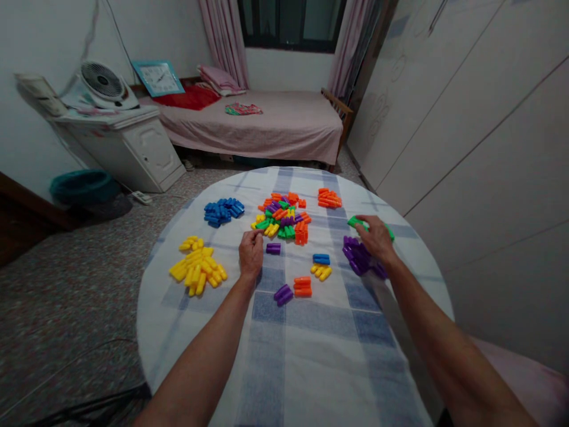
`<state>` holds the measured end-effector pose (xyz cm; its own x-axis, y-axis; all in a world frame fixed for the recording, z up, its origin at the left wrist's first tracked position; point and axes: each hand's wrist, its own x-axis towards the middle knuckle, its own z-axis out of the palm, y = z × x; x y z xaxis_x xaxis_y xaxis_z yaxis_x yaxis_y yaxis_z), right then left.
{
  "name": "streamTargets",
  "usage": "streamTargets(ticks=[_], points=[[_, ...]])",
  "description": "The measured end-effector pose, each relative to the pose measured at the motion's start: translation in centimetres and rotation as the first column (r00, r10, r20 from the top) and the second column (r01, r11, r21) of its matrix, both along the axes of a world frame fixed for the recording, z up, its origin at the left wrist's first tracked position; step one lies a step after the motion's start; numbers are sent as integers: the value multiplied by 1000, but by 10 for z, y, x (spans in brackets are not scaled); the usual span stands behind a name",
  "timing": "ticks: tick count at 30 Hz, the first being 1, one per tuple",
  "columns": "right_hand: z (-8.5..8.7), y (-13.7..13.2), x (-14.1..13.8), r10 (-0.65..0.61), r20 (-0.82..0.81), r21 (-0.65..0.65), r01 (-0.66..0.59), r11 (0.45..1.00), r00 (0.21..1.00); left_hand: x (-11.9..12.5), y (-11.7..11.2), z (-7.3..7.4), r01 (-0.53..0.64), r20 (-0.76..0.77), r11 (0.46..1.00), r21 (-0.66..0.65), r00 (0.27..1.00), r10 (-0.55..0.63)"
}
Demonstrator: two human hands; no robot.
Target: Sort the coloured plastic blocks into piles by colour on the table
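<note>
My left hand (251, 254) is closed, its fingertips at the near-left edge of a mixed pile of colored plastic pieces (284, 216); whatever it may pinch is hidden. A purple piece (273, 248) lies just right of that hand. Over on the right, my right hand (376, 237) has its fingers on a green plastic piece (358, 223), and more green shows behind the hand. Partly under the right wrist is a heap of purple pieces (358, 256). The pieces look like short joined tubes.
Yellow pieces (198, 267) and blue pieces (223, 211) form heaps on the left, orange ones (329, 198) at the back right. Small blue, yellow, orange and purple groups (283, 294) lie nearer. A checked cloth covers the round table (320, 356). Behind stands a bed (284, 127).
</note>
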<state>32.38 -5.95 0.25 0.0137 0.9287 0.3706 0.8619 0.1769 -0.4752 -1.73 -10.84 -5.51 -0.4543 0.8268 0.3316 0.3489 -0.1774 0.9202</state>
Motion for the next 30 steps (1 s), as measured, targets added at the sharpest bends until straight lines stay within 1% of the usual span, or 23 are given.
streamTargets(ticks=[2, 4, 6, 8, 10, 13, 18, 22, 27, 30], points=[[1, -14, -29, 143, -62, -63, -147, 987, 988, 0, 0, -1, -2, 1, 1000, 6, 1000, 2], [0, -25, -58, 259, -70, -79, -265, 961, 963, -1, 1, -3, -2, -6, 1000, 8, 1000, 2], [0, -32, -85, 353, -23, -81, -354, 932, 935, -1, 2, -5, 2, -18, 1000, 4, 1000, -2], [2, -36, -109, 401, 65, -91, -394, 914, 914, -1, 2, -7, 9, -23, 1000, 1, 1000, -9], [5, -36, -130, 399, 164, -119, -383, 916, 902, -1, 2, -8, 16, -22, 1000, 3, 1000, -16], [9, -32, -156, 352, 279, -161, -318, 934, 893, -1, 1, -6, 24, -28, 1000, 10, 999, -24], [5, -27, -187, 268, 372, -178, -216, 960, 889, 0, 0, -2, 37, -31, 999, 13, 999, -37], [2, -26, -198, 210, 406, -145, -164, 976, 889, 1, 0, 0, 30, -68, 999, 14, 997, -29], [3, -24, -201, 227, 439, -164, -170, 972, 870, 2, -2, 3, 34, -75, 999, 7, 997, -33], [2, -24, -205, 219, 426, -156, -167, 974, 878, 2, -2, 3, 31, -79, 999, 11, 996, -30]])
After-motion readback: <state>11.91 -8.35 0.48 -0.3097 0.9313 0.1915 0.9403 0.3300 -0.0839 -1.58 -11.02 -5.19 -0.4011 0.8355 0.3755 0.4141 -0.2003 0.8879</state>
